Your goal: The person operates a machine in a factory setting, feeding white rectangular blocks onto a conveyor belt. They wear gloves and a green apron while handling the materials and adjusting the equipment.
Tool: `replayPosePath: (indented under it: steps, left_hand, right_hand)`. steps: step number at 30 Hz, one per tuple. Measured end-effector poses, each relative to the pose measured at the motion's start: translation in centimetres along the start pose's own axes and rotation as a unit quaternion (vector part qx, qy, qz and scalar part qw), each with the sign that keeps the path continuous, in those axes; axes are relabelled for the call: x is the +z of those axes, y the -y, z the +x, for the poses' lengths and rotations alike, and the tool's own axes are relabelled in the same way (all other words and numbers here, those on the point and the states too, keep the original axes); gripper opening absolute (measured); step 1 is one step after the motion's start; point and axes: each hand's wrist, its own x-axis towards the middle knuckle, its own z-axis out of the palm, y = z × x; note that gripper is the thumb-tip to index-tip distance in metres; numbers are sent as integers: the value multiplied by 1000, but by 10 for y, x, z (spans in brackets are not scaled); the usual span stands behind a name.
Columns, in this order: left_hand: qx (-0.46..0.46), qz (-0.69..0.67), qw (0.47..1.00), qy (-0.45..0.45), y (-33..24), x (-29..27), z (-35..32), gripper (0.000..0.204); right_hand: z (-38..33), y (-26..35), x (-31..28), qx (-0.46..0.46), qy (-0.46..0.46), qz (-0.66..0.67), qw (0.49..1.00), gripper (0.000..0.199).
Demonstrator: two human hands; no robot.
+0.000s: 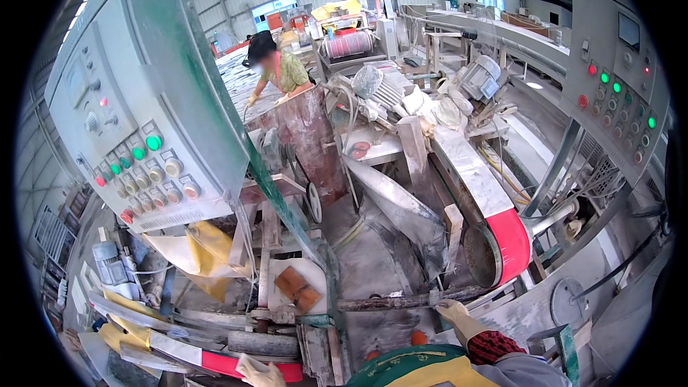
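Observation:
My left hand [263, 374], in a pale glove, is at the lower edge beside a red-covered belt end [222, 363]. Its fingers look closed around or against something pale that I cannot make out. To the right, my gloved right hand [459, 317] reaches forward below a second red-ended belt arm [512, 244]. Its fingers are partly spread near the end of a dark, dusty bar [408, 299], and I see nothing held in them. Whether they touch the bar is unclear.
A grey control cabinet [143, 115] with lit green buttons stands at left, another control panel [616, 79] at right. Motors [479, 77], hoses and dusty machine frames fill the middle. Beyond, a person [276, 72] bends over a surface. A brown block [297, 289] lies front left.

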Motion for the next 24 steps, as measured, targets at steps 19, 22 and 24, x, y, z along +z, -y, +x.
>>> replayPosePath:
  steps: [19,22,24]
  left_hand:
    - [586,-334,647,355,-305,26,-51,69]
    - [549,-325,660,398,-284,40,-49,65]
    - [505,-291,717,382,-262,52,-38,65]
  right_hand:
    - [-57,137,-49,-256,-3,636,728,51]
    - [-17,92,-79,-188,-161,669,700,51]
    - [12,58,-106,-151,-258,624,722,55]
